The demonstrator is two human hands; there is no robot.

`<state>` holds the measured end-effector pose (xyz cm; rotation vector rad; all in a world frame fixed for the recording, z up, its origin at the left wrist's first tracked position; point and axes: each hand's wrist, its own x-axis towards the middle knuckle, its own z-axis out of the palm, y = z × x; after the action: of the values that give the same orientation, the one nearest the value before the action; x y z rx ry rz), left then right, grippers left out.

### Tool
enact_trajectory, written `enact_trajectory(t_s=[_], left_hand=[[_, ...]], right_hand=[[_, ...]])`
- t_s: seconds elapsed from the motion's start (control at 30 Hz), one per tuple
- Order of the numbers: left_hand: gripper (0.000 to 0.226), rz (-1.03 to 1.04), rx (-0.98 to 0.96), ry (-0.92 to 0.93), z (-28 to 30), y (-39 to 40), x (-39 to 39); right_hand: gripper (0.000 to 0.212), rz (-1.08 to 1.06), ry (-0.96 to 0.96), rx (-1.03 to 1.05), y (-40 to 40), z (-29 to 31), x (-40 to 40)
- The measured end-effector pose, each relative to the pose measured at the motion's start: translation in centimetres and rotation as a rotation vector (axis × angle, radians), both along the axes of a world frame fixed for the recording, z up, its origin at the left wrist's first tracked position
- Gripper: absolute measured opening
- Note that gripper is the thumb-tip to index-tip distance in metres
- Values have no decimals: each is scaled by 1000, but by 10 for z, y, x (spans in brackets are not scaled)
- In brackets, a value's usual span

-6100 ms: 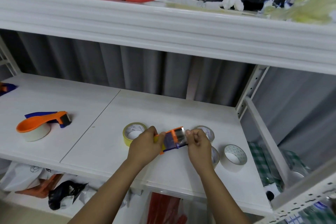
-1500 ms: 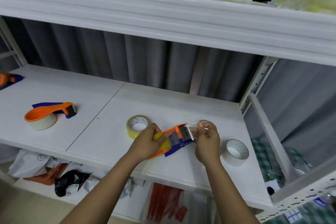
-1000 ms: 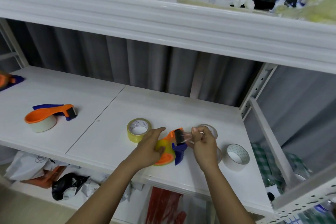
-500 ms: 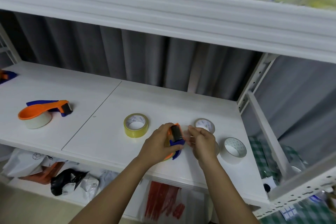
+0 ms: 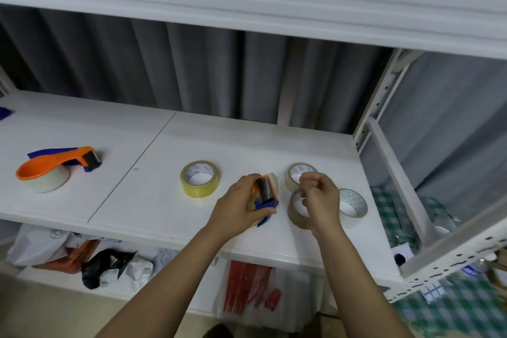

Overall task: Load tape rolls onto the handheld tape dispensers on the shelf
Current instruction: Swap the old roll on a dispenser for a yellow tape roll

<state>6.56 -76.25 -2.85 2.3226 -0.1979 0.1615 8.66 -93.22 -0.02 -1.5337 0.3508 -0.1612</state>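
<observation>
Head view gives me both hands over the white shelf (image 5: 153, 200), near its front edge. My left hand (image 5: 238, 208) grips an orange-and-blue dispenser (image 5: 265, 195), fingers curled round its body, the dark cutter end turned up toward the camera. My right hand (image 5: 319, 197) hangs just beside it, apart from the dispenser, fingers curled in with thumb and forefinger pressed together; whether a strip of clear tape sits in that pinch I cannot tell, the frame is blurred there. Under that hand lies a brown roll (image 5: 297, 212), partly hidden, touching a clear roll (image 5: 297, 173) behind it, and a white roll (image 5: 352, 204) sits just to its right. A yellow roll (image 5: 200, 178) lies flat to the left of my left hand. Well apart, on the left board of the shelf, a second dispenser (image 5: 59, 160) rests on top of a white roll (image 5: 48, 181).
</observation>
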Motion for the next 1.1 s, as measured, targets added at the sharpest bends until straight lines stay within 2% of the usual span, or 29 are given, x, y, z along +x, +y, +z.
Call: enact_trajectory(t_s=[0.07,0.13,0.23,0.4,0.57,0.7,0.9,1.1], left_hand=[[69,6,8,7,0,-1,1],[69,4,8,8,0,-2,1],[68,-1,0,4,0,-2,2],[65,1,-29,5,1,-3,1],[66,18,-22,10,0,-3,3],[69,24,-6,2,0,-5,3],[68,19,8,4,1,-4,3],[69,14,24,-2,1,-6,4]], right_hand=[[20,55,-77,-140,2,2,-5],[13,185,-71,-253,6,2,-8],[11,298,-104,-290,14,2,-11],[25,296,-234,-505,19,3,-12],[21,235,-311,-696,16,-1,-8],[19,216,-272,-717,17,-2,-8],[12,236,-192,-509,13,-3,-4],[15,275,-155,-469,8,-3,0]])
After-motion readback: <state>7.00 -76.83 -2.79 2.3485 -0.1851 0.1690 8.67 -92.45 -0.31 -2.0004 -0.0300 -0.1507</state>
